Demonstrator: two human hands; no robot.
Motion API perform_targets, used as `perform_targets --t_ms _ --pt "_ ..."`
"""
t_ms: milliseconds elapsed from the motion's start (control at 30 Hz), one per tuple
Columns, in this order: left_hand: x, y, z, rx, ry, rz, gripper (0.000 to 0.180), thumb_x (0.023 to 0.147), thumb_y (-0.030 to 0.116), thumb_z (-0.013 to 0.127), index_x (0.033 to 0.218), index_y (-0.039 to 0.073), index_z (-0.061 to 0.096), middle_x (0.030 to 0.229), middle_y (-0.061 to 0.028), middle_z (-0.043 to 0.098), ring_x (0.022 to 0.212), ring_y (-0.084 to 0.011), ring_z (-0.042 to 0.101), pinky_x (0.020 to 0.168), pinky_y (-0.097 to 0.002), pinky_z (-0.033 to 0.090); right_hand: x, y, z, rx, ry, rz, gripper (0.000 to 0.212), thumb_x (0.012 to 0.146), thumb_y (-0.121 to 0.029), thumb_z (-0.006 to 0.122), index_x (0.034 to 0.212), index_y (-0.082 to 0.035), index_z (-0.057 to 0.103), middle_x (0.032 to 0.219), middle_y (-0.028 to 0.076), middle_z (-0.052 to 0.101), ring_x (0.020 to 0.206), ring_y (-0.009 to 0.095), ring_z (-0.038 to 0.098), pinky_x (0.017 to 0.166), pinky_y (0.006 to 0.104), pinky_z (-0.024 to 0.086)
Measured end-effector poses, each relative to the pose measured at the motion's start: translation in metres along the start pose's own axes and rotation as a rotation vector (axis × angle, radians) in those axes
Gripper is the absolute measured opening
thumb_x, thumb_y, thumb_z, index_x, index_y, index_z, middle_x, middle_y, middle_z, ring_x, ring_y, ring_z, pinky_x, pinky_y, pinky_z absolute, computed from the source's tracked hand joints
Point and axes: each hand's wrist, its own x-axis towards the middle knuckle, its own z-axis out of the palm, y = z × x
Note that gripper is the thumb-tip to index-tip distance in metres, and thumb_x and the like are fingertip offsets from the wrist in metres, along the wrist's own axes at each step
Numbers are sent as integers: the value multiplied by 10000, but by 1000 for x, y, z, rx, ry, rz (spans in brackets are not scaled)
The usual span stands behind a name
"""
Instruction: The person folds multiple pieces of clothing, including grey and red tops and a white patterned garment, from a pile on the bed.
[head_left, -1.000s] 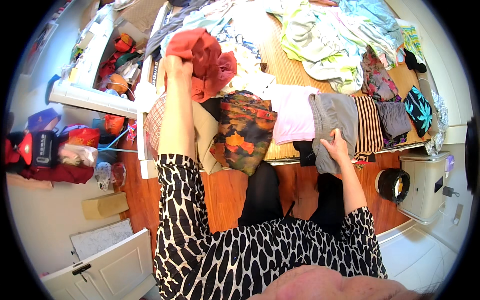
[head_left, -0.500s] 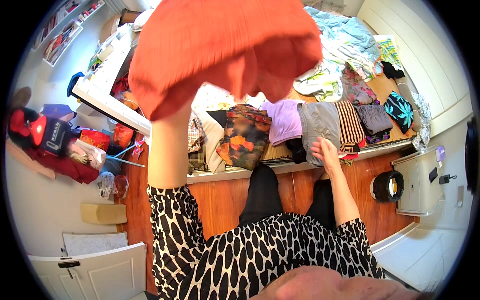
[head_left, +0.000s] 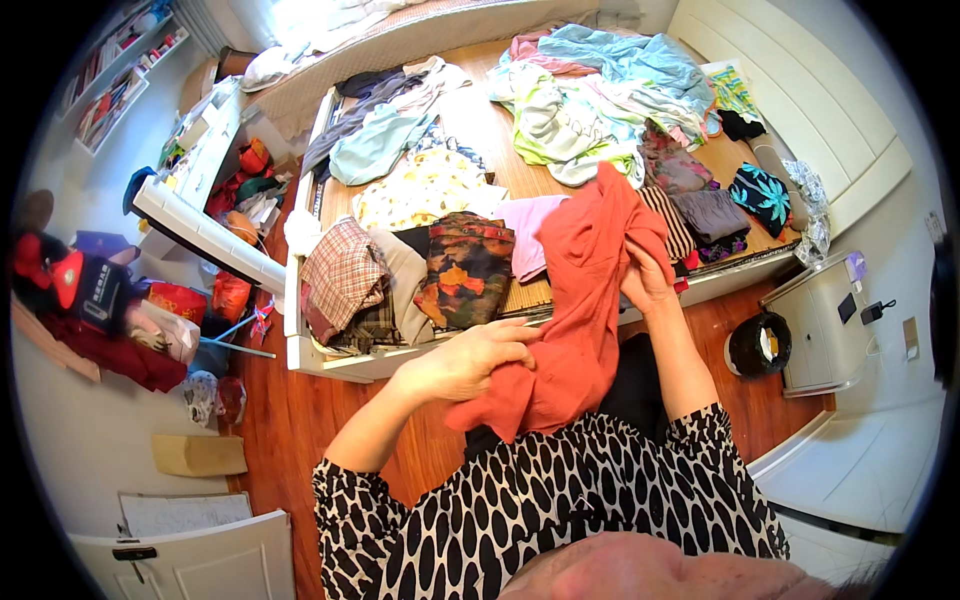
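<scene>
An orange-red cloth garment [head_left: 585,310] hangs bunched in front of my body, above my lap and the near edge of the bed; its exact kind is hard to make out. My left hand [head_left: 472,362] grips its lower left side, fingers over the fabric. Higher up on the right, my right hand [head_left: 648,278] holds the other side, its fingers partly covered by cloth. Behind the garment, a lilac folded cloth [head_left: 522,225] and a brown striped one [head_left: 663,215] show in part. A dark floral folded piece [head_left: 468,270] lies beyond my left hand.
Folded plaid clothes [head_left: 345,265] line the bed's near left edge. Loose heaps, including a light blue cloth [head_left: 640,65], cover the far part. A black-lined bin [head_left: 757,345] and a white cabinet [head_left: 810,340] stand at right. Bags [head_left: 175,300] crowd the left wall.
The orange-red garment has come down from high in front of me toward my lap. My left hand has lowered with it, and my right hand has taken hold of it.
</scene>
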Motion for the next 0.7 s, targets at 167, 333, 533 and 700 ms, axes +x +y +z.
perform_targets --t_ms 167,333,533,700 --pt "3 -20 37 -599 341 -261 715 829 109 673 1443 65 310 1452 -158 372 1307 -292 414 1059 -394 363 -33 -9 51 -931 -479 -243 469 876 -159 611 1294 -3 467 1319 86 515 1203 218 500 1029 378 390" --pt "21 -20 95 -1063 844 -161 699 875 170 651 1456 75 276 1457 -145 364 1304 -259 413 1047 -401 373 -98 16 93 -1621 -847 -607 494 889 -184 551 1342 -31 428 1371 116 454 1244 222 461 1043 371 372" --pt "0 -22 146 -1011 902 -243 646 883 175 643 1432 69 320 1439 -140 387 1290 -249 425 1046 -393 375 -105 3 121 -1252 -780 -172 400 886 -78 573 1267 19 497 1346 113 463 1217 222 473 998 342 392" --pt "-22 -23 157 -792 730 -228 604 890 180 636 1412 63 356 1425 -136 406 1279 -240 435 1045 -386 376 -112 9 101 -710 -413 81 459 911 -123 578 1324 26 444 1329 81 489 1164 156 498 968 307 407"
